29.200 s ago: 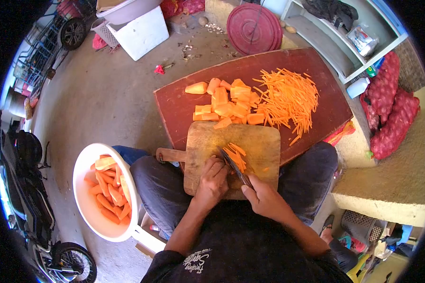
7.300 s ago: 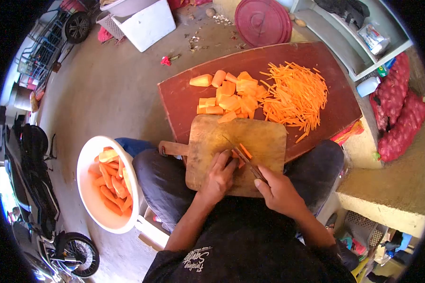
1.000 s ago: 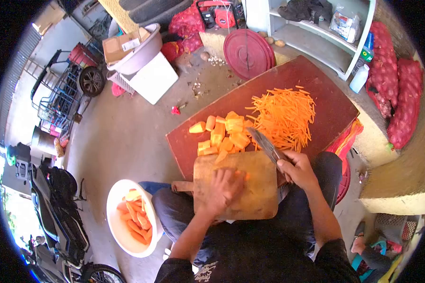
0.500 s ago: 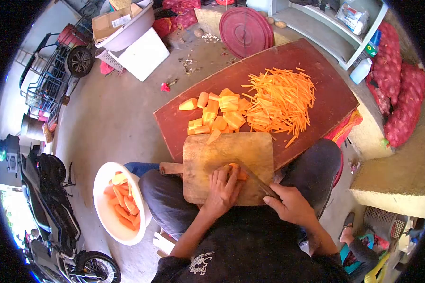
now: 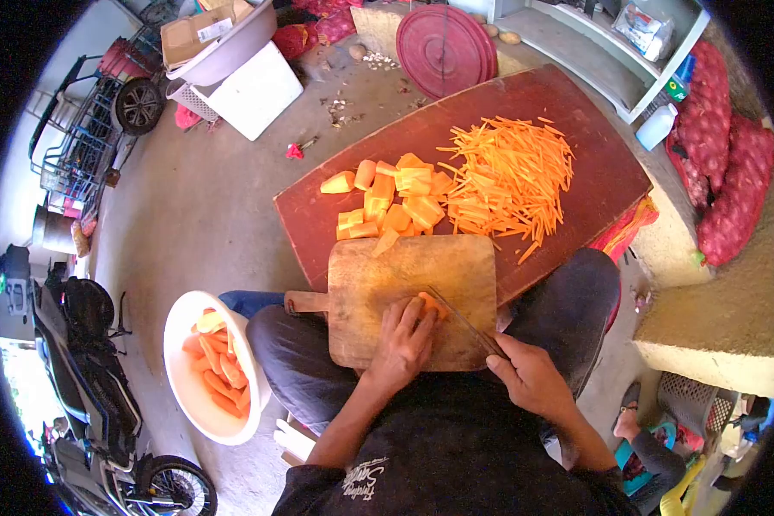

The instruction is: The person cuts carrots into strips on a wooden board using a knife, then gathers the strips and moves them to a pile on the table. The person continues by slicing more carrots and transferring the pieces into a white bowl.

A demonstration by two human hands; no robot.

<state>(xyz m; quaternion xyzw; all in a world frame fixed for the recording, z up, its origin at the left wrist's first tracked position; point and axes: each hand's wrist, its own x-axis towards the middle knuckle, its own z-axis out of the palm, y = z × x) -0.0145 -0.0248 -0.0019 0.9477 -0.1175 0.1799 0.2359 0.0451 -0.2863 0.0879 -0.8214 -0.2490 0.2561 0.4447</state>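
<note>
A wooden cutting board (image 5: 378, 275) with a handle on its left rests across my lap, against the red-brown table's near edge. My left hand (image 5: 402, 340) presses a piece of carrot (image 5: 435, 305) onto the board, its fingers curled over it. In my right hand (image 5: 529, 370) is a knife (image 5: 464, 320), gripped by the handle, its blade slanting up-left beside the carrot piece. Beyond the board lie carrot chunks (image 5: 413, 179) and, to their right, a heap of carrot sticks (image 5: 512, 181). One flat carrot slice (image 5: 385, 242) overlaps the board's far edge.
A white tub (image 5: 174, 344) of peeled carrots stands by my left knee. The red-brown table (image 5: 568, 112) is in front. A motorcycle (image 5: 95, 370) is at left, red mesh sacks (image 5: 735, 189) at right. Another person's foot (image 5: 628, 421) shows at lower right.
The knife blade has shifted slightly and now lies at a different angle beside the carrot piece. My left hand stays on the carrot. The whole view has shifted a little.
</note>
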